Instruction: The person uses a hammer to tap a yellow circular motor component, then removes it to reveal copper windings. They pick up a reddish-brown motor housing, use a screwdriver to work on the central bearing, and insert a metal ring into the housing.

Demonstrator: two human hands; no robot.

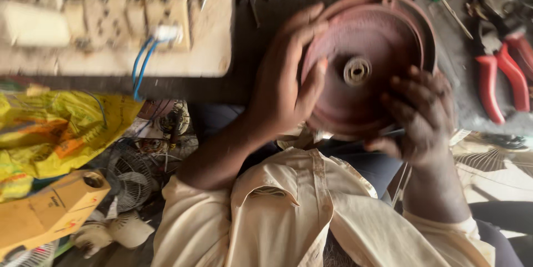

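Reddish round motor cover [369, 67], upper centre of the frame, looks rigid, fairly light and dusty; left hand [286, 81] and right hand [422, 114] clamp its opposite rims, the sensible grip.

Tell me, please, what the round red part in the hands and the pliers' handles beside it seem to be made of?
The round red part looks like moulded plastic, dull and dusty: stepped concentric rings, thin rim, though painted metal is possible. Its pale hub looks like worn metal or plastic. The pliers' handles seem to be smooth red plastic or rubber sleeves over dark metal jaws.
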